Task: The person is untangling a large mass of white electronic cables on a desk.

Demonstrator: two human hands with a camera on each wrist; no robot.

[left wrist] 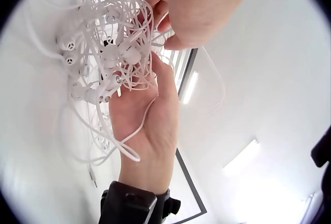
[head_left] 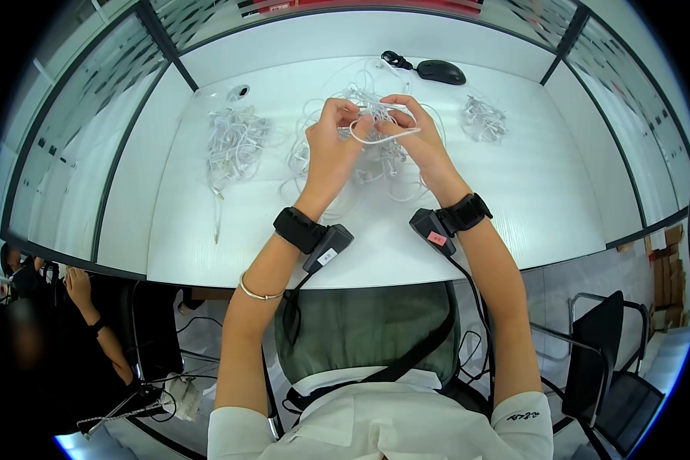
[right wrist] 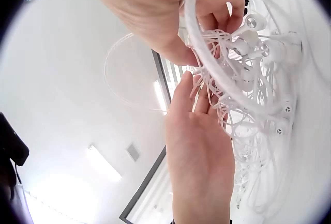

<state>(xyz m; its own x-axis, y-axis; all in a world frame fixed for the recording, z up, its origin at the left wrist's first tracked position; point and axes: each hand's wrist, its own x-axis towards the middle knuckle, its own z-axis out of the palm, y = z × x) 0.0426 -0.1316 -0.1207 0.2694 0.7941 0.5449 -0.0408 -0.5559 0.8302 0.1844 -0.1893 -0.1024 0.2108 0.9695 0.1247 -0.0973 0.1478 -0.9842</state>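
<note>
Both hands work close together over the middle of the white table, at a tangle of white wired earphones (left wrist: pixel 121 56). The left hand (head_left: pixel 332 153) pinches thin cords between thumb and fingers at the tangle's left side. From the right, the right hand (head_left: pixel 429 149) grips cords of the same tangle, and a thicker white cord loop (right wrist: pixel 207 53) runs across its front. Earbuds and silver-tipped ends hang below the fingers, as the wrist views show. Part of the fingertips is hidden among the cords. More earphone cords (head_left: pixel 391 165) lie on the table under the hands.
To the left lies a larger pile of white earphones (head_left: pixel 236 146), one cord trailing toward the front. A smaller pile (head_left: pixel 484 120) sits at the right. A black mouse (head_left: pixel 441 72) with its bundled cable is at the back. Low partitions (head_left: pixel 590 130) enclose the table (head_left: pixel 514 222).
</note>
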